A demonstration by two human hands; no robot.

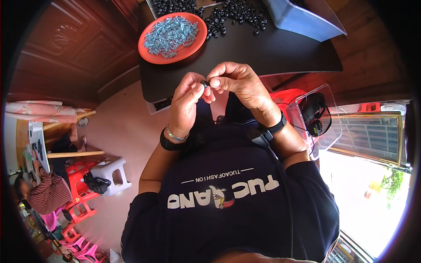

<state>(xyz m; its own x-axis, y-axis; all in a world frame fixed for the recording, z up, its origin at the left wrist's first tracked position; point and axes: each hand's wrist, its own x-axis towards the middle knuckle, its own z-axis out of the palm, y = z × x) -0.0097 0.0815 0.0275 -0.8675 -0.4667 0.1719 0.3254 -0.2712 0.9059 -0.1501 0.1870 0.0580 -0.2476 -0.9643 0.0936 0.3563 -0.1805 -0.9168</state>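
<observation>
My left hand (186,101) pinches a small round black plastic part (205,83) between thumb and fingers, just past the near edge of the black table. Against it come the closed thumb and forefinger of my right hand (245,87); whatever they grip is too small and covered to make out. Beyond my left hand an orange-red plate (195,49) carries a heap of small shiny silver-blue metal pieces (171,36). A loose pile of similar black parts (234,16) lies to the right of the plate.
The black table (263,55) bears a blue-grey plastic bin (302,22) at far right. Beside my right arm, a clear plastic box (322,125) holds dark gear near a red stool (285,97). At left, another person (48,193) sits near red and white stools (114,175).
</observation>
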